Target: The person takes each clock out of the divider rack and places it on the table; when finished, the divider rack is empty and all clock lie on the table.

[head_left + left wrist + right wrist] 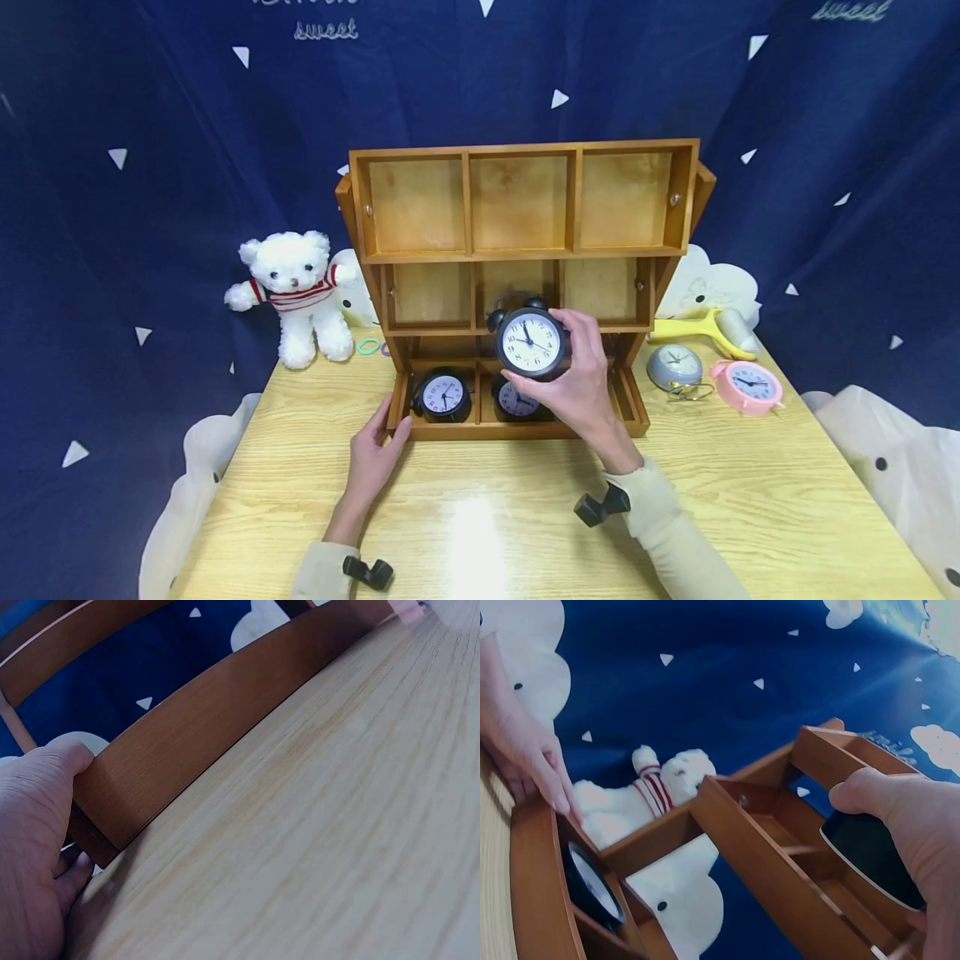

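Observation:
My right hand (581, 379) holds a black twin-bell alarm clock (531, 342) up in front of the wooden shelf (517, 431), its white dial towards the head camera. Thumb and fingers pinch the clock's rim; in the right wrist view the clock's dark body (874, 851) shows. At the shelf's lower left front corner, my left hand (372, 454) grips the wood, thumb at the front board and fingers round the side. In the bottom tier, one black alarm clock (444, 396) sits in the left compartment. Another black clock (517, 402) sits in the middle one, partly hidden by the raised clock.
A white teddy bear (294, 292) in a striped top stands left of the shelf, near a green ring (367, 346). On the right lie a grey clock (675, 367), a pink alarm clock (748, 387) and a yellow-handled tool (697, 327). A dark blue curtain (420, 75) hangs behind.

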Demonstrator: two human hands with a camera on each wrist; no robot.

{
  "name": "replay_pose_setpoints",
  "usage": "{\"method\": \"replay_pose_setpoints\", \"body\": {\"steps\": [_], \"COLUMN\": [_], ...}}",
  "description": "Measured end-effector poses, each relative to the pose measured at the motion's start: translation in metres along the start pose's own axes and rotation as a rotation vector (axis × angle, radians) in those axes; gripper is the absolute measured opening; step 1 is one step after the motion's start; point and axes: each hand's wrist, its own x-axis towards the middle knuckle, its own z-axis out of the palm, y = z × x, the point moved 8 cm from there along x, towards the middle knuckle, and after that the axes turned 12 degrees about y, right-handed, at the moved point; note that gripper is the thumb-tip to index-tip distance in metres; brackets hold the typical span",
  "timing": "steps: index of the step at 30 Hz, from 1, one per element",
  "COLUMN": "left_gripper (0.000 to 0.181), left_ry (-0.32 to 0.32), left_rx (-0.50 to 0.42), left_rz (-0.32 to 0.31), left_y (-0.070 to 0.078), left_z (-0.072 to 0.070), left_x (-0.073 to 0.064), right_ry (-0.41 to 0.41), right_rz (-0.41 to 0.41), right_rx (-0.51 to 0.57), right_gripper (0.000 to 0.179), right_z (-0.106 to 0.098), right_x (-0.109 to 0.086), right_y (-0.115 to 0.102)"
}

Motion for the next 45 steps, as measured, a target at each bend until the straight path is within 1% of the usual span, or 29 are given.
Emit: {"method": "replay_pose_setpoints", "body": {"steps": [6, 11, 20, 23, 25, 28, 32, 36, 42, 45], "left_gripper": [0.064, 0.065, 0.064, 0.064, 0.065, 0.065, 0.066, 0.066, 0.065, 0.065], "left_ry": [-0.004, -0.010, -0.012, -0.012, -0.011, -0.011, -0.015, -0.009, -0.006, -0.004], "left_rx": [0.012, 0.016, 0.001, 0.002, 0.008, 0.011, 0.006, 0.007, 0.007, 0.005], "left_rz": [-0.008, -0.004, 0.005, -0.002, -0.006, -0.015, -0.025, -0.028, -0.013, -0.009], "left_y": [-0.001, -0.002, -0.002, -0.001, -0.001, -0.001, 0.000, -0.002, -0.002, -0.002], "left_z": [-0.001, 0.001, 0.005, 0.004, 0.003, 0.003, 0.002, 0.001, 0.000, 0.000], "left_x": [0.000, 0.001, 0.001, 0.001, 0.001, 0.001, 0.001, 0.001, 0.000, 0.000], "right_ry": [0.038, 0.049, 0.097, 0.124, 0.147, 0.181, 0.225, 0.243, 0.270, 0.301], "right_rz": [-0.021, -0.010, 0.005, -0.011, -0.025, -0.033, -0.027, 0.007, 0.105, 0.163], "right_rx": [-0.040, -0.058, -0.067, -0.094, -0.109, -0.101, -0.098, -0.101, -0.063, -0.073], "right_gripper": [0.095, 0.095, 0.095, 0.097, 0.096, 0.092, 0.087, 0.087, 0.084, 0.085], "right_z": [-0.023, -0.039, -0.075, -0.088, -0.097, -0.109, -0.127, -0.145, -0.172, -0.186], "right_x": [-0.002, -0.004, -0.018, -0.021, -0.020, -0.016, -0.018, -0.024, -0.037, -0.045], "right_y": [0.011, 0.022, 0.034, 0.030, 0.023, 0.009, 0.004, 0.013, 0.030, 0.039]}}
